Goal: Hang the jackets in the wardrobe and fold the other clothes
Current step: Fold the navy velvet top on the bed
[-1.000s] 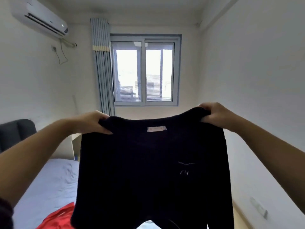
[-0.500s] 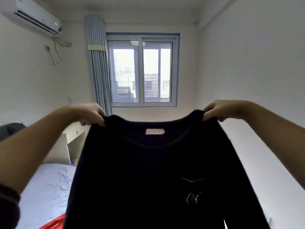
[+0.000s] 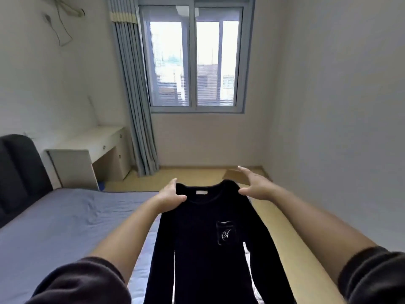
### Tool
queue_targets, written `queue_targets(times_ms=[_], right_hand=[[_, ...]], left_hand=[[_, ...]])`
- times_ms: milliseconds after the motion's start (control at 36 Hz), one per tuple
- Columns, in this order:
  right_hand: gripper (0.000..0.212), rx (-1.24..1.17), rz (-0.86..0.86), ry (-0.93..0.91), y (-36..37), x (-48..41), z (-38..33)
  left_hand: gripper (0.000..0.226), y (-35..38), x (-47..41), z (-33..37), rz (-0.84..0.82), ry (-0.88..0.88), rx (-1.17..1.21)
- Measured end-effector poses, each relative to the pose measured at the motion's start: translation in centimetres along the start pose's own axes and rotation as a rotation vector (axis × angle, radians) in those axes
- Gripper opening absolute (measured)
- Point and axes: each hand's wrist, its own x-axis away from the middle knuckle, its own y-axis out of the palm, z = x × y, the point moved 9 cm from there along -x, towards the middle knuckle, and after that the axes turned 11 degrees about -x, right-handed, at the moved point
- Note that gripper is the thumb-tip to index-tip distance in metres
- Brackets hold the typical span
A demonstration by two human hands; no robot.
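Observation:
A black long-sleeved sweater (image 3: 203, 242) with a pale neck label and a small embroidered chest pocket stretches away from me over the right edge of the bed (image 3: 65, 220), neck farthest from me. My left hand (image 3: 169, 195) pinches its left shoulder, thumb on top. At the other shoulder my right hand (image 3: 254, 187) has its fingers straight and spread, and only the thumb touches the cloth. The hem runs out of the bottom of the view.
The bed has a blue-grey sheet and a dark headboard (image 3: 19, 172) at the left. A white desk (image 3: 92, 148) stands by the grey curtain (image 3: 135, 106) under the window (image 3: 195, 58). Wooden floor (image 3: 282, 227) runs along the right wall, with a cardboard piece (image 3: 234, 175) on it.
The sweater has come down from in front of the window to bed height and now lies stretched out. My right hand has opened its fingers. The red garment is out of view.

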Motion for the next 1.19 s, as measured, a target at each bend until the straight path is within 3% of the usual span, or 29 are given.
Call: queue_targets(times_ms=[306, 389, 444, 639, 778, 833, 917, 1083, 1194], right_hand=[[0.064, 0.253, -0.528, 0.246, 25.9, 5.1, 20.4], [0.065, 0.246, -0.634, 0.307, 33.1, 6.7, 26.8], [0.067, 0.248, -0.658, 0.323, 37.8, 7.2, 31.0], [0.080, 0.375, -0.649, 0.338, 51.6, 7.7, 44.3], [0.093, 0.506, -0.449, 0.212, 57.7, 6.5, 50.3], [0.102, 0.562, -0.374, 0.135, 59.0, 5.5, 52.0], [0.096, 0.661, -0.331, 0.050, 60.4, 4.6, 54.1], [0.082, 0.696, -0.264, -0.016, 60.5, 1.9, 54.9], [0.072, 0.626, -0.248, -0.058, 59.7, 1.1, 54.2]], left_hand=[[0.036, 27.3, 3.1, -17.1, -0.495, -0.084, -0.422], [0.004, 35.5, 4.0, -21.3, -0.579, -0.087, -0.459], [0.008, 40.9, 4.0, -24.3, -0.600, -0.104, -0.489], [0.049, 55.1, 1.3, -33.4, -0.436, -0.149, -0.642], [0.096, 62.3, -2.3, -38.9, -0.261, 0.004, -0.744], [0.085, 63.6, -3.8, -39.4, -0.191, 0.110, -0.852], [0.058, 64.3, -5.6, -39.4, -0.048, 0.256, -0.949], [0.052, 64.6, -9.0, -38.9, 0.058, 0.309, -0.974], [0.055, 63.7, -10.4, -38.7, 0.004, 0.264, -0.911]])
